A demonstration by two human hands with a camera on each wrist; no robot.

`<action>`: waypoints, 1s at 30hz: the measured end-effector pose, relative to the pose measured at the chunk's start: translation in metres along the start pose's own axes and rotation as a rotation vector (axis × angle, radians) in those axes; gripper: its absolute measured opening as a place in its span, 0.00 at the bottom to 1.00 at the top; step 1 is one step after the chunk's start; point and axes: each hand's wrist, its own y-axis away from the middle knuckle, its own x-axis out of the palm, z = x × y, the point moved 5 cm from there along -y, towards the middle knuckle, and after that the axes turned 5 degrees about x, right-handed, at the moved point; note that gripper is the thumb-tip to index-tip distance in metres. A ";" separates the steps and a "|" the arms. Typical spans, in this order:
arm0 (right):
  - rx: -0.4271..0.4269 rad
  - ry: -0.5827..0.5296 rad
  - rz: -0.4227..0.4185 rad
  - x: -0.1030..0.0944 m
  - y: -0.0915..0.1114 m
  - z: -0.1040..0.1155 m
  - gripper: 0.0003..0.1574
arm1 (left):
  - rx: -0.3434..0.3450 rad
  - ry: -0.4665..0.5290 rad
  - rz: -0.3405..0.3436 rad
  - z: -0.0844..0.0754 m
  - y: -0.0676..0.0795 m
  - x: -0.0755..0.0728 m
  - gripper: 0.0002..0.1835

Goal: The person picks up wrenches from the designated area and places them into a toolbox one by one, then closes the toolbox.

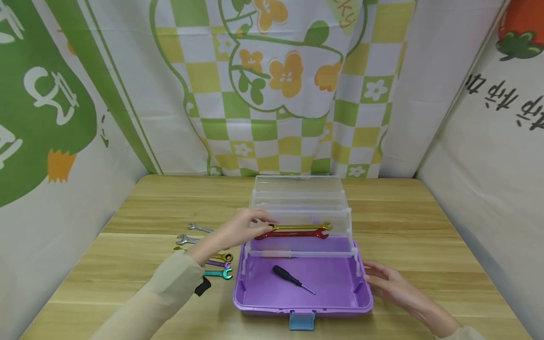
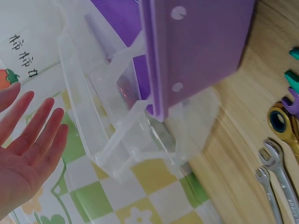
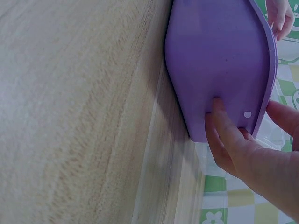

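Note:
A purple toolbox (image 1: 306, 304) stands with its clear lid raised and its clear tray (image 1: 293, 254) lifted. Along the tray lie a gold wrench (image 1: 301, 226) and a red wrench (image 1: 293, 234). My left hand (image 1: 246, 225) hovers over their left end; the left wrist view shows its fingers spread and holding nothing. A screwdriver (image 1: 293, 279) with a black handle lies on the box floor. On the right, my right hand (image 3: 243, 144) holds the box's side, fingers against the outer wall and thumb at the rim.
Left of the box lie several wrenches: silver wrenches (image 2: 278, 175), a gold ratchet wrench (image 1: 224, 257), a purple wrench (image 1: 221, 264) and a teal wrench (image 1: 221, 273). A black object (image 1: 203, 286), partly under my left sleeve, lies nearby. A patterned curtain (image 1: 289, 141) hangs behind the wooden table (image 1: 425, 236).

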 end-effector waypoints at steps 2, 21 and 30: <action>0.002 0.001 -0.003 0.000 0.000 0.000 0.42 | 0.009 0.005 -0.020 0.001 0.007 -0.003 0.12; -0.009 -0.010 -0.002 -0.001 0.001 -0.001 0.41 | -0.083 -0.066 -0.158 0.021 0.071 -0.014 0.10; -0.002 -0.008 -0.012 0.000 0.001 0.000 0.42 | -0.145 -0.073 -0.172 0.036 0.094 -0.015 0.10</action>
